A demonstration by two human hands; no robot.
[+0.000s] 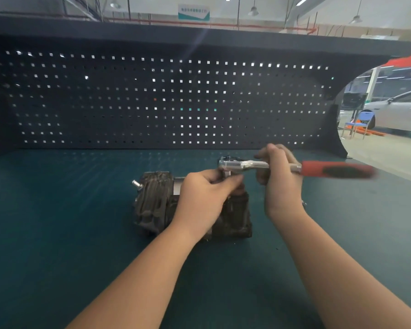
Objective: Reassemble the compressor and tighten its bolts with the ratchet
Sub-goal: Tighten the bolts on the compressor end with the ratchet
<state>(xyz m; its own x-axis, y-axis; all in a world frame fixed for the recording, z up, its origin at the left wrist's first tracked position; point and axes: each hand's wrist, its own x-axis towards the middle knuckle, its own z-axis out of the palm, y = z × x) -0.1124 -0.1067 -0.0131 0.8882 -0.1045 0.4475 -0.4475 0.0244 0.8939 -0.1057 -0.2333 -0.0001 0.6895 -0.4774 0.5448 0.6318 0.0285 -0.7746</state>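
the right hand [279,176] is curled around the metal bar of the ratchet [294,167], close to its head. the red handle sticks out to the right and looks blurry. the left hand [205,195] is just beside it, on the left. its fingers pinch the part under the ratchet's head, over the right end of the compressor [190,205]. i cannot see the bolt there; the fingers hide it. the compressor sits in the middle of the green table [57,222], dark and bumpy, in front of the board with holes [152,98]. i think this is the bolt-tightening step. next, the ratchet's head needs to sit straight on the bolt before the handle swings.
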